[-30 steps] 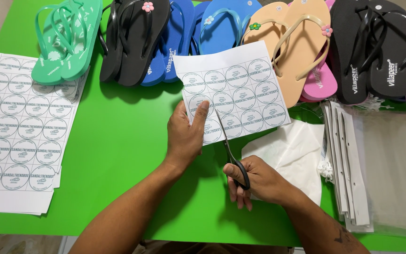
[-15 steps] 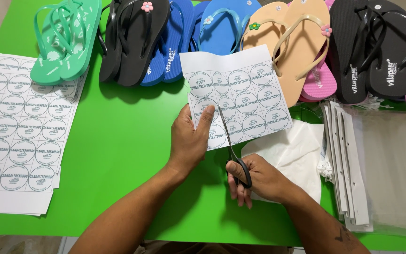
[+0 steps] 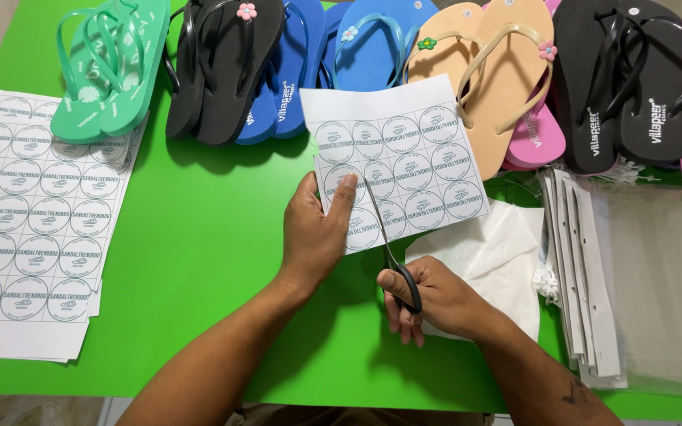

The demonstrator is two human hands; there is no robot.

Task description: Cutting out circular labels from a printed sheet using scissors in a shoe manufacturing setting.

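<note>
green table (image 3: 199,237) with flip-flops (image 3: 222,71), label sheet stack (image 3: 29,229), clear bags (image 3: 657,284), white paper (image 3: 491,260)

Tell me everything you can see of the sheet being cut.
The sheet is thin white paper printed with rows of round labels, lying tilted over the green table. The left hand pinches its lower left part, thumb on top. The scissors, in the right hand, run up through it from the bottom edge. Its top edge reaches the sandals.

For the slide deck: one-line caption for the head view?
Left hand steadies a white sheet of round labels while right hand cuts it with black-handled scissors.
</note>
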